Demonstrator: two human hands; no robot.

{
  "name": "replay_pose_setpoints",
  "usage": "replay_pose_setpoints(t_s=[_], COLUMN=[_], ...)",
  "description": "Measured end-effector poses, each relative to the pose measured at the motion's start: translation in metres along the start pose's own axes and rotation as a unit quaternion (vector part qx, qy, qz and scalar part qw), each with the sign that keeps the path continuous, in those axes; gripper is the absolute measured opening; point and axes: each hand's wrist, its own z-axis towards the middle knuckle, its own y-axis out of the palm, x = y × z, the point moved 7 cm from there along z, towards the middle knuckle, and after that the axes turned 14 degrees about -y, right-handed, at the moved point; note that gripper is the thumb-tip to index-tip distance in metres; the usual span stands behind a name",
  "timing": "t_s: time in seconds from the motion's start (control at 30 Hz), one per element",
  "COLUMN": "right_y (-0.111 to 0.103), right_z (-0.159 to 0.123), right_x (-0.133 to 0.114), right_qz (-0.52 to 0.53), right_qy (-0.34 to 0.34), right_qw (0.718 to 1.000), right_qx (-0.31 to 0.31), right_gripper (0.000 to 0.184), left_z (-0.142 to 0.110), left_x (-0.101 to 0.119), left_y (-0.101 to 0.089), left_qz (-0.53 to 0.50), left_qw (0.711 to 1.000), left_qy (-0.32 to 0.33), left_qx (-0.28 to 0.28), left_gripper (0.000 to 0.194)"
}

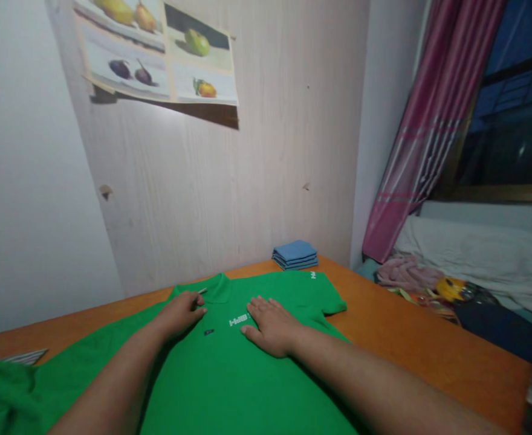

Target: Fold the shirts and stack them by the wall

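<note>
A green polo shirt (230,374) lies spread on an orange-brown table, its collar (218,290) toward the wall. White lettering and a small dark tag show on its chest, with a white mark on the right sleeve. My left hand (185,313) is at the collar and button placket, fingers curled and closed on the cloth; a small pale strip shows just beyond them. Flat on the chest beside the lettering rests my right hand (272,328), fingers stretched out. The shirt's left part is bunched at the lower left.
A stack of folded blue cloths (295,255) sits at the table's far corner by the wall. Striped items (25,356) lie at the left edge. The orange-brown table (411,329) extends right, beside a bed with a white cover (465,248) and assorted things. A pink curtain (424,133) hangs there.
</note>
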Motion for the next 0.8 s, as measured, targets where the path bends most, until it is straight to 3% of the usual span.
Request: replay_pose_setpoints(t_s=[0.57,0.8], right_y=[0.002,0.008], right_z=[0.001,0.004], right_x=[0.002,0.007], right_qz=[-0.006,-0.006], right_qy=[0.0,0.003], right_qw=[1.0,1.0], right_qx=[0.008,0.009], right_gripper=[0.078,0.077], left_z=[-0.031,-0.042], left_x=[0.017,0.022], left_y=[-0.005,-0.004], left_qz=[0.076,0.037], left_qw=[0.995,0.996], left_qy=[-0.044,-0.07], left_qx=[0.04,0.037], left_gripper=[0.022,0.023])
